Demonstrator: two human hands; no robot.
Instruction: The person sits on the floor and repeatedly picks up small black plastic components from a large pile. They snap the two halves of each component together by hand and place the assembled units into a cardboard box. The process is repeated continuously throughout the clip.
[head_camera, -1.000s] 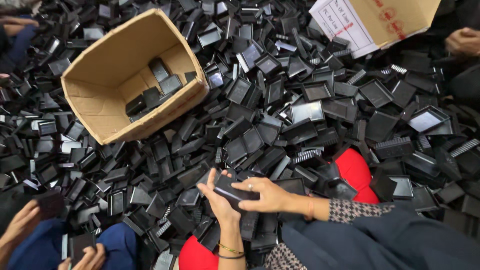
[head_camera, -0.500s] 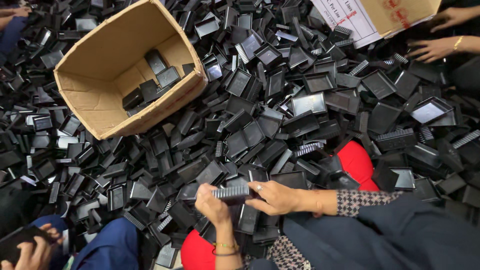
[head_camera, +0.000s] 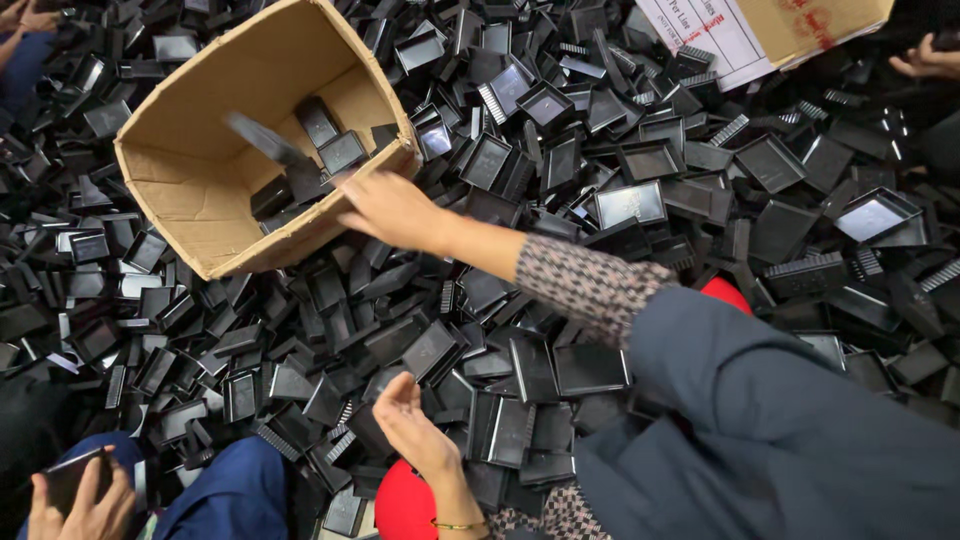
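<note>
- Head view: reaching out with the right hand (head_camera: 392, 208) to the near rim of the tilted cardboard box (head_camera: 190, 195), fingers spread and clamped on nothing.
- Blurring in mid-air just above the box opening, apart from the right fingertips: one flat black plastic piece (head_camera: 262, 140), over the few black trays (head_camera: 330, 150) lying inside against the box's inner wall.
- Resting low with the left hand (head_camera: 415, 425), palm turned up and fingers loosely apart, holding nothing, touching the heap of black plastic trays (head_camera: 560, 200) covering the floor all around.
- Showing beside the left wrist: something round and red (head_camera: 405, 505), partly under the trays; more red (head_camera: 725, 295) peeking out beside the patterned sleeve (head_camera: 585, 280) of the right arm.
- Lying at the top right edge: a second cardboard box with a white printed label (head_camera: 700, 30).
- Gripping a dark phone-like thing at the bottom left corner: another person's hands (head_camera: 80, 500), beside a blue-clad knee (head_camera: 225, 490).
- Showing at the top right: another person's hand (head_camera: 925, 60), grip impossible to tell.
</note>
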